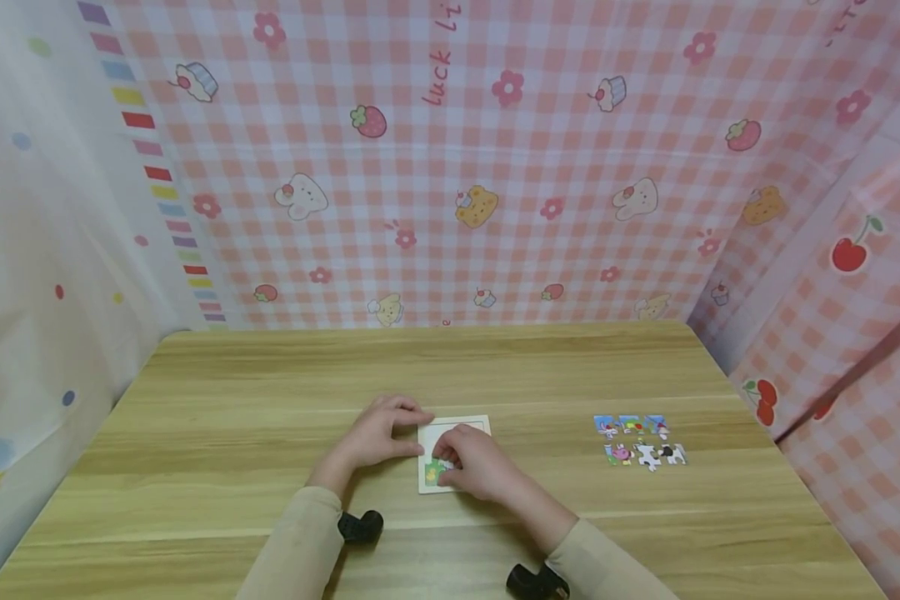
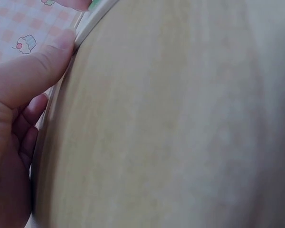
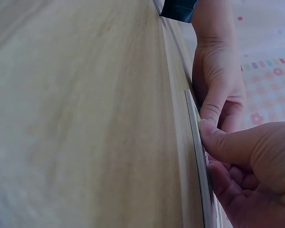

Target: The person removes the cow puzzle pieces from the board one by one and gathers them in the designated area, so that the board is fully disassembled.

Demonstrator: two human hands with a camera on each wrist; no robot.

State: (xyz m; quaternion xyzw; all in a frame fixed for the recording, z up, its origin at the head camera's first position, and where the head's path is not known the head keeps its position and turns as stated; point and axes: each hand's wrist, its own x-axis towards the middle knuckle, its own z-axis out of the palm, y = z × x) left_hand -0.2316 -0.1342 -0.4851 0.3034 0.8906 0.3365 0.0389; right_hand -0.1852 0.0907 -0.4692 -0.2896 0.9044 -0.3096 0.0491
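Observation:
A small white-rimmed puzzle tray (image 1: 475, 421) lies flat on the table, with a green and yellow puzzle piece (image 1: 432, 472) in its lower left corner. My left hand (image 1: 378, 433) touches the tray's left side, its thumb against the edge and a finger at the upper left corner. Over the tray, my right hand (image 1: 480, 462) pinches a small puzzle piece (image 1: 447, 464) beside the green one, fingers bent; most of that piece is hidden. In the right wrist view, thumb and curled fingers of the right hand (image 3: 256, 166) sit close above the tray's edge (image 3: 199, 156).
Several loose puzzle pieces (image 1: 648, 454) lie in two rows to the right on the wooden table (image 1: 270, 375). A pink checked curtain (image 1: 435, 150) hangs behind the table's far edge. Each wrist carries a black camera mount (image 1: 362, 527).

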